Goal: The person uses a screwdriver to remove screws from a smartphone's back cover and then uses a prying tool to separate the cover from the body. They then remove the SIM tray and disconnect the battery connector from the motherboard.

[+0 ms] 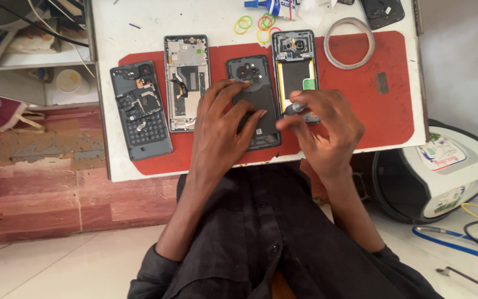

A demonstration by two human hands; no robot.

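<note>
On the red mat (383,111) four opened phones lie in a row, and both hands work at the dark one in the middle. The left hand (222,124) lies spread over this dark phone (253,75), fingers apart and pressing flat on its back — index tip near the camera ring, thumb tip at the phone's right edge. It grips nothing; it only holds the phone down.

The right hand (322,124) is curled around a thin grey tool (295,107), pinched between thumb and fingers. The tool's tip sits at the seam between the dark phone and the open phone (295,69) just right of it; which of the two it touches is hard to tell from here.

Left of the dark phone lies a silver-framed phone (186,83) with its boards bare, and beyond that a grey one (141,111), tilted and hanging partly off the mat's left edge.

Past the mat's far edge, on the white table (117,33), lie coloured rubber bands (255,25) and a glue tube (269,5). A tape ring (349,43) rests half on the mat's far right corner.
</note>
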